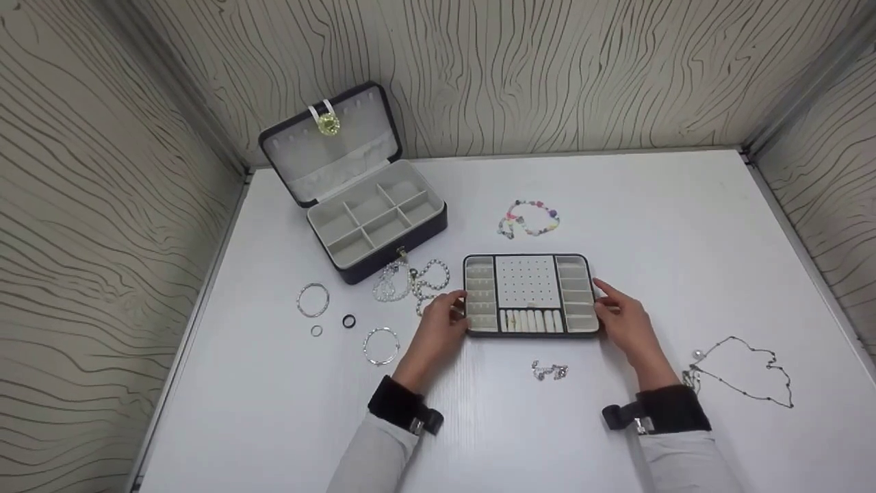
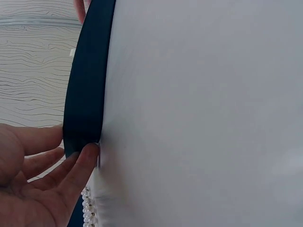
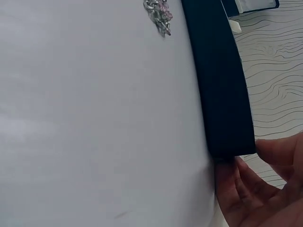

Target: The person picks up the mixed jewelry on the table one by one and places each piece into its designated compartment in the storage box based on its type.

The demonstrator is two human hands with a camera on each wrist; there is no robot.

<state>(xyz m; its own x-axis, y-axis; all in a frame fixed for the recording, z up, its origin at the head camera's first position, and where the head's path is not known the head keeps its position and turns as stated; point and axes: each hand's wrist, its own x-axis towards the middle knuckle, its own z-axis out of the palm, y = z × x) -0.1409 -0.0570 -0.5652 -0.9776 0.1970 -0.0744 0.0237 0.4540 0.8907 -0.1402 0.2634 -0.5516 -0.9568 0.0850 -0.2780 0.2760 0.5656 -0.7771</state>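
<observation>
Both ends of a dark-edged jewelry tray (image 1: pixel 525 274) are being pinched, just right of centre in the frame: the left hand (image 1: pixel 436 329) is gripping its left end and the right hand (image 1: pixel 624 327) its right end, fingers bending around the edges. Whether the tray is resting fully on the desk (image 1: pixel 260 411) is hard to tell. At upper left, a jewelry box (image 1: pixel 369 265) is standing open, pearl strands (image 1: pixel 391 287) lying just before its front. Farther left, a black ring (image 1: pixel 343 322) is lying near a silvery bangle (image 1: pixel 313 315). Above the tray, a multicolored bead bracelet (image 1: pixel 553 213) is lying looped; below it, a silvery chain (image 1: pixel 549 372) is sitting bunched; at lower right, a thin necklace (image 1: pixel 744 394) is sprawling.
</observation>
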